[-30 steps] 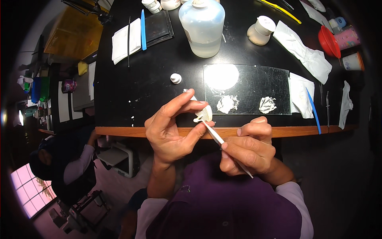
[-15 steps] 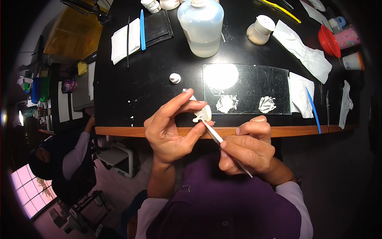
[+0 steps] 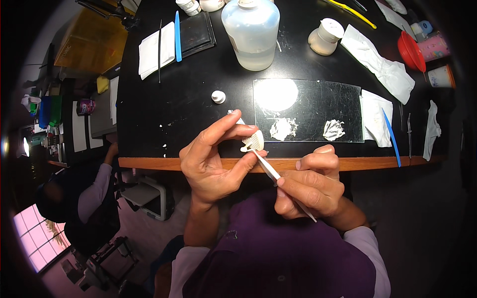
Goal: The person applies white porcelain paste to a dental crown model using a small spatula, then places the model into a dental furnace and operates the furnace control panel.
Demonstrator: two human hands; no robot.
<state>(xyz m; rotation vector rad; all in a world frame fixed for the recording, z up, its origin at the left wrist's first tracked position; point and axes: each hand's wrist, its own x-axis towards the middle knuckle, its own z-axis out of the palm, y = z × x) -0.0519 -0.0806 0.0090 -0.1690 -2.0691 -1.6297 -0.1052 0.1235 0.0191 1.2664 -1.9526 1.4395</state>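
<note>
Both hands at work above the near edge of a black, glossy surface (image 3: 189, 126) trimmed with brown wood. The left hand (image 3: 211, 166) holds a small cream-coloured, curved piece with a fine grid texture (image 3: 258, 141) between its fingertips and thumb, the gap narrow and spanned by the piece. The piece lies at the right side of the left hand; its rounded margin faces right, and a small smooth knob projects from its lower left toward the palm. Its exact long axis is too small to tell. A slender white object (image 3: 237, 118) shows beside the raised index finger, slanting up and left.

The right hand (image 3: 313, 186) closes in a pinch on a slim, smooth white stick with tapered ends (image 3: 268, 168). The stick's long axis runs obliquely: the upper tip points up and left, to the lower margin of the piece, and the other end emerges below the right hand, pointing down and right. Whether the tip touches the piece cannot be told.

Beyond the right hand lies a flat, scratched, transparent rectangular slab (image 3: 318, 99) bearing two rough-textured white smears (image 3: 283, 129). Beyond the left hand stands a small white, rounded, narrow-topped container (image 3: 218, 97); farther off, a translucent, round-shouldered bottle (image 3: 251, 42) contains liquid.
</note>
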